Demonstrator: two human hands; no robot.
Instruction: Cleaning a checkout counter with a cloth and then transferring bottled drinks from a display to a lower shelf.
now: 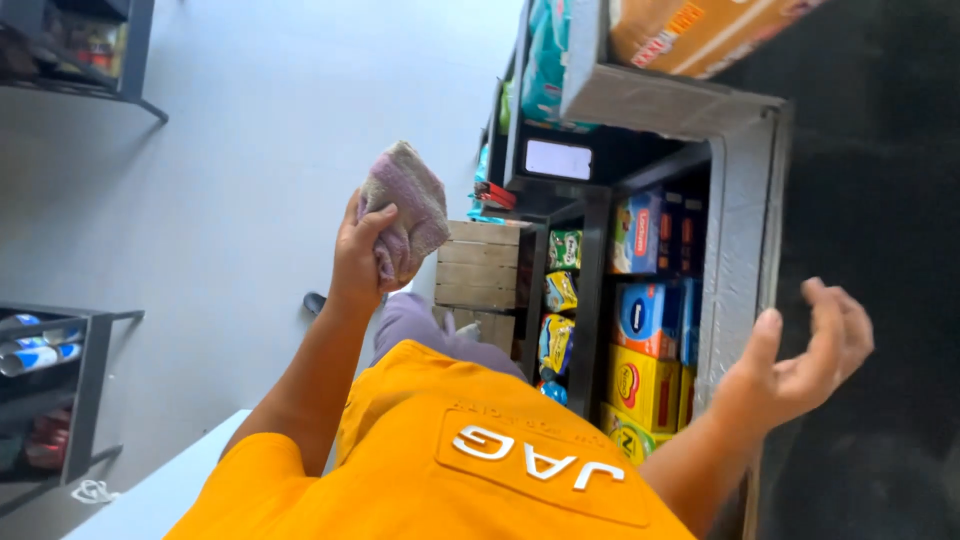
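Note:
My left hand (pixel 358 262) is raised in front of me and grips a bunched grey-purple cloth (pixel 408 208), thumb pressed over its fold. My right hand (pixel 808 355) hangs free at the right with its fingers loosely spread and nothing in them. It is beside the grey frame (pixel 738 250) of a shelf unit, close to it but apart. My orange shirt (pixel 430 460) fills the bottom of the view.
The dark shelf unit (pixel 590 300) holds blue, yellow and green boxes and packets. A cardboard box (pixel 700 30) lies on its top. A wooden crate (pixel 480 265) stands beside it. A black rack with cans (pixel 40 345) stands at left on the grey floor.

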